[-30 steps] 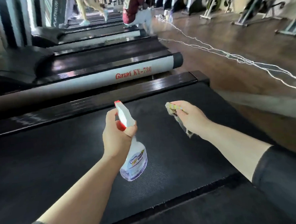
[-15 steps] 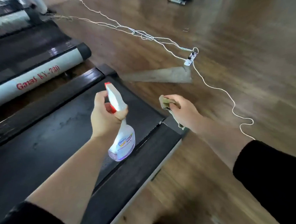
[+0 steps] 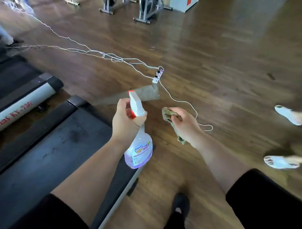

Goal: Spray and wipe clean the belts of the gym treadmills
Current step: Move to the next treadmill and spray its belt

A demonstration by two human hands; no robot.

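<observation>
Wood floor [image 3: 214, 76] beside dark belt [image 3: 44, 155] (white cables [image 3: 84, 50] across), fingers [image 3: 120, 105] curled round spray bottle [image 3: 139, 153], cloth [image 3: 167, 114].

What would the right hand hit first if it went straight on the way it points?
Probably nothing close: the right hand, gripping the cloth, points over wooden floor toward the grey strip; depth is unclear.

1 head-worn wide-angle view looks forward and down, close over both forearms, across the treadmill belt [image 3: 49, 154] end and wooden floor [image 3: 214, 67].
</observation>
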